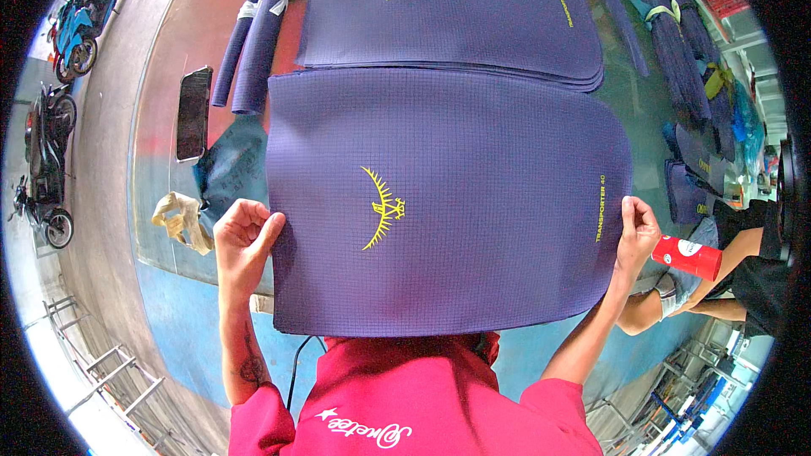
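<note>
A dark blue-purple fabric panel (pixel 473 135) with a fine grid texture is spread in front of me, with a yellow emblem and yellow lettering printed on it. Its left edge is pinched between the thumb and curled fingers of my left hand (pixel 242 241). On the opposite edge, beside the lettering, my right hand (pixel 639 232) grips the panel the same way. The near edge hangs close to my red shirt (pixel 422 397). Just beyond lies a stack of similar printed panels (pixel 473 17), partly covered by the panel in my hands.
Left on the table are a phone (pixel 194 114), tied fabric rolls (pixel 266 34), a dark cloth (pixel 235 165) and a beige strip (pixel 183 224). At right are a red cylinder (pixel 688 258), a co-worker's arm (pixel 718 274) and tied fabric bundles (pixel 676 51). Motorcycles (pixel 49 152) stand far left.
</note>
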The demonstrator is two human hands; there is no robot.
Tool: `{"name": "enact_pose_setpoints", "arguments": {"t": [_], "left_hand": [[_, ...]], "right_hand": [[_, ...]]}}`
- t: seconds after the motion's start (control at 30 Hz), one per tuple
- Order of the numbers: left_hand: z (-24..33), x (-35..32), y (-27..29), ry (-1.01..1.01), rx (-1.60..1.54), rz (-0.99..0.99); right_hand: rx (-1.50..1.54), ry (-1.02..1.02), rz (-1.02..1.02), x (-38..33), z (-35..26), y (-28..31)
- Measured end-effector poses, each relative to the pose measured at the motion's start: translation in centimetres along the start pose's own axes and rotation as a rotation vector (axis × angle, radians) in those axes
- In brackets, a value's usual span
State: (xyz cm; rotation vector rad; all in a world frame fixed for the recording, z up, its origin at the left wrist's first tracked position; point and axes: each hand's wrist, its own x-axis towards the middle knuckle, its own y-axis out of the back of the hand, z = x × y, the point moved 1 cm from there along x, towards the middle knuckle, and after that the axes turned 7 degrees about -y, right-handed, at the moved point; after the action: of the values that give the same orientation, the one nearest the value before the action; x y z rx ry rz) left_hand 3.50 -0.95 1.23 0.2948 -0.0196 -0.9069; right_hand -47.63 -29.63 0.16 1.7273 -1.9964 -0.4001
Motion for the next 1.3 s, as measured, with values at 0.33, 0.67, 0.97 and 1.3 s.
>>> {"name": "enact_pose_setpoints", "arguments": {"t": [0.33, 0.67, 0.97, 1.3], "left_hand": [[1.1, -0.1, -0.1, 0.069, -0.023, 0.012], [8.8, -0.2, -5.5, -0.441, 0.635, -0.033], [8.2, -0.2, -14.9, -1.025, 0.827, -0.837], [9.0, 14.6, -9.4, -0.988, 1.194, -0.054]], "right_hand": [[-0.014, -0.02, -0.024, 0.5, -0.5, -0.2], [-0.422, 0.309, 0.055, -2.5, -9.5, -2.0], [-0.89, 0.57, -0.478, -4.1, -9.7, -6.5], [-0.876, 0.588, -0.449, -4.0, -9.4, -6.1]]}}
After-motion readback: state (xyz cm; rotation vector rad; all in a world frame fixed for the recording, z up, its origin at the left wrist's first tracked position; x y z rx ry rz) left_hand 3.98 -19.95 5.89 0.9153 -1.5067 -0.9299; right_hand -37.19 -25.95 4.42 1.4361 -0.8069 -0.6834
